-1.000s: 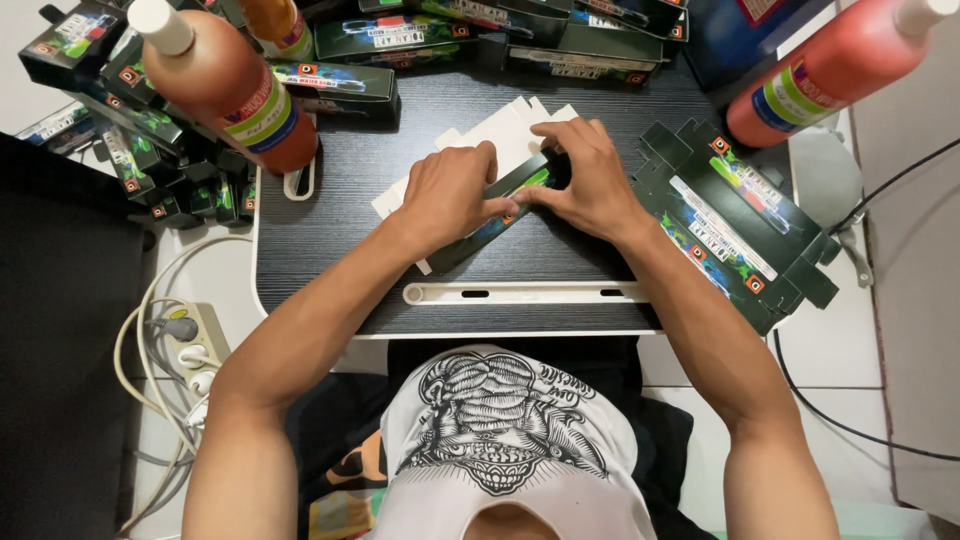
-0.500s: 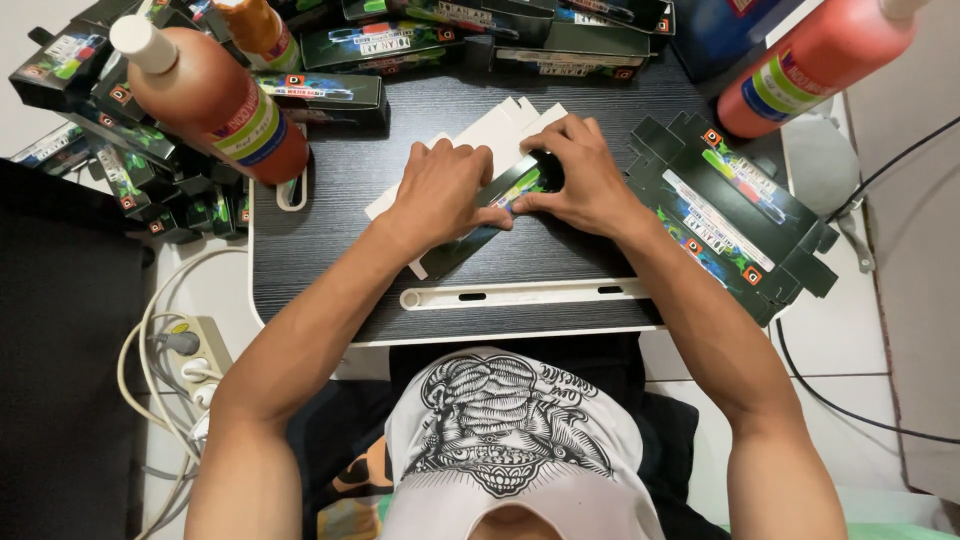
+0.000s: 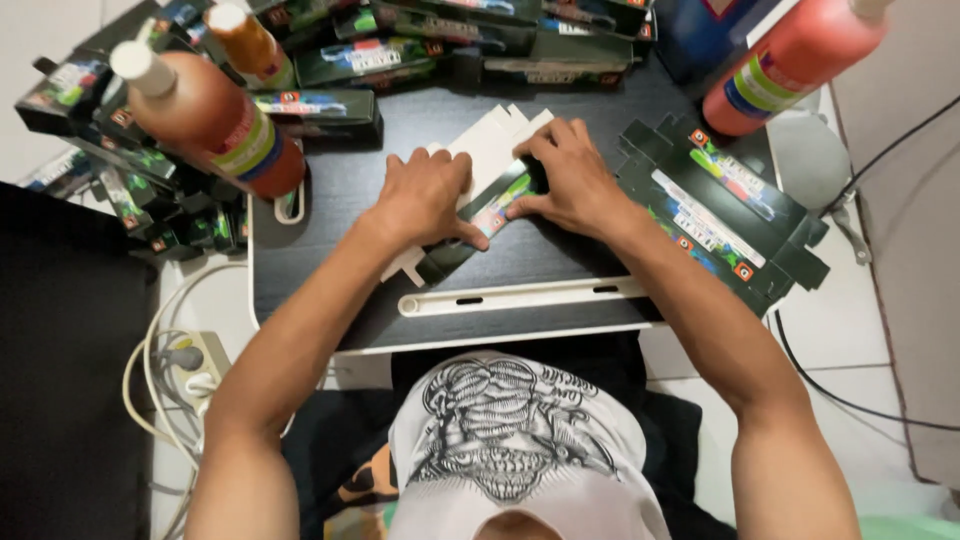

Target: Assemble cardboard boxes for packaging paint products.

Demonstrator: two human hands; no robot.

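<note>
A flat dark-green carton blank with a white inner side lies on the black tray table. My left hand presses down on its left part, fingers curled over the folded edge. My right hand grips the right part, thumb under the green flap. The carton is partly folded, and its white panels stick out beyond my fingers toward the back.
A stack of flat green cartons lies at the right. Folded green boxes are piled along the back and left. Two big red-brown bottles and a small orange one stand around. Cables and a power strip lie at lower left.
Both hands stay on the carton and have shifted slightly, pressing the fold tighter. The camera view moved a little; nothing else changed.
</note>
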